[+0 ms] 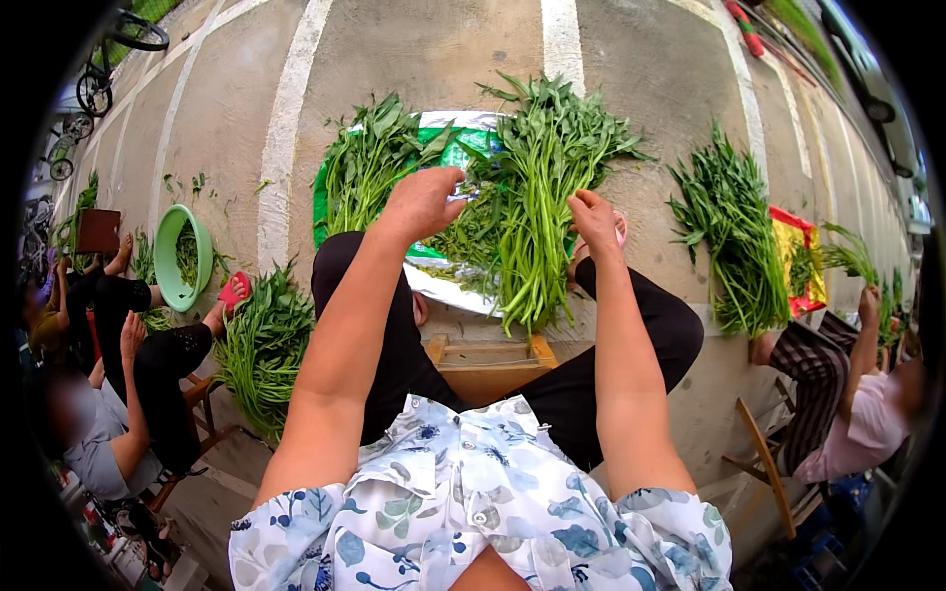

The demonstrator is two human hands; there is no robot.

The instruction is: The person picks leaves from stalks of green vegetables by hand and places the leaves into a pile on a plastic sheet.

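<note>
My left grip (426,204) and right grip (594,221) curl partly closed, holding what I can't tell; a rough tug could scatter the long-stemmed greens (537,202).

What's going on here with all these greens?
A person in a floral shirt works over leafy greens on a sheet. The left hand is near the left pile, the right hand beside the right pile. What, if anything, either grips is unclear. At far right, another person holds some greens.

green-and-white sheet (458,120) partly hidden under leafy greens (537,187), floral shirt (463,512) cut off at lower edge
</note>
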